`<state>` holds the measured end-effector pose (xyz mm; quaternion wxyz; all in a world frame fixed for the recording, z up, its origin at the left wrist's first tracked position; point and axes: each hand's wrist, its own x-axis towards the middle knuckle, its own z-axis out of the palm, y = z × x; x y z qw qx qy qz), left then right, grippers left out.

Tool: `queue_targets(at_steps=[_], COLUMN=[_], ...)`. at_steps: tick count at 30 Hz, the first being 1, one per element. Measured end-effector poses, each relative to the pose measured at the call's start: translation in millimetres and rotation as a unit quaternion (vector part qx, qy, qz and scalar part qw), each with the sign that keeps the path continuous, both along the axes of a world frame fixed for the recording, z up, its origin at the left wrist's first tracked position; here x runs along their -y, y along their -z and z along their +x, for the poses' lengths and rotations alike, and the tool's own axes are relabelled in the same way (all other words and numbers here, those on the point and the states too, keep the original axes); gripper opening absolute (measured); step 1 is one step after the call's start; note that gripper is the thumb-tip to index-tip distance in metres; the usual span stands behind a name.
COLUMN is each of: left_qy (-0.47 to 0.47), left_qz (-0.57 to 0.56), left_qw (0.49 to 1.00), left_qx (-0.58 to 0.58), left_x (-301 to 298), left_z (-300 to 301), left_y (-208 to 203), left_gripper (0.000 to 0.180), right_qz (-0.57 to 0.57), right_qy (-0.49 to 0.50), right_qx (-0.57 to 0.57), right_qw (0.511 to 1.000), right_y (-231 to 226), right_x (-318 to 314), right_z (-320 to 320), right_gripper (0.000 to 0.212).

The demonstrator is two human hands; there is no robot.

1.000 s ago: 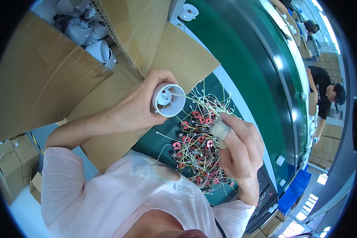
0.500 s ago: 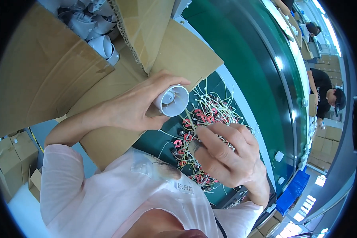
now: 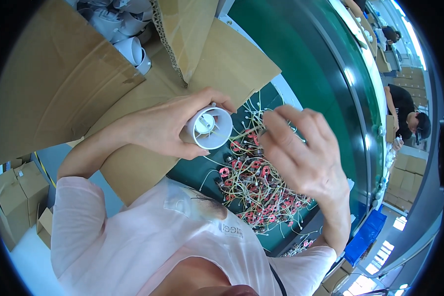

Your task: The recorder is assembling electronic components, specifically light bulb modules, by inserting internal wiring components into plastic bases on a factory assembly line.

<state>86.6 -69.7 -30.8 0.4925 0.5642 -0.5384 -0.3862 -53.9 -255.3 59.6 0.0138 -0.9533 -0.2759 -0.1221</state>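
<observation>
My left hand is wrapped round a white plastic cylindrical housing, its open end facing up toward me. Inside the housing a round hub and thin ribs show. Pale yellow wires run out of the housing's mouth toward my right hand. The fingers of that hand are closed in a pinch at the wires' far end, slightly blurred. Below it lies a heap of small motors with red parts and tangled pale wires, on a green surface.
At upper left, a cardboard box holds several white housings. Its flap reaches beside my left hand. A green conveyor curves along the right. A blue bin stands at lower right. A co-worker works across the conveyor.
My right hand has moved up and to the right, away from the heap, with the wires stretched behind it. The housing has tipped slightly, showing more of its inner hub.
</observation>
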Motion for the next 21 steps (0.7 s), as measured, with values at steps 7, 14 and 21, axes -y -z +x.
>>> queue_targets(at_steps=[7, 14, 21], left_qy=[0.052, 0.050, 0.062], left_qz=[-0.006, 0.043, 0.021], left_qw=[0.999, 0.992, 0.978], left_qx=[-0.009, -0.111, -0.200], left_x=[2.9, -1.9, -0.2], left_z=[3.0, 2.1, -1.1], left_y=[2.0, -11.9, -5.2], left_gripper=[0.070, 0.056, 0.060], right_qz=[-0.024, 0.029, 0.082], right_qy=[-0.007, -0.010, -0.061], right_qx=[0.087, 0.105, 0.180], right_qw=[0.996, 0.994, 0.978], right_y=[5.8, 0.0, 15.5], right_x=[2.3, -4.8, 2.0], right_z=[14.7, 32.2, 28.5], right_gripper=[0.024, 0.032, 0.033])
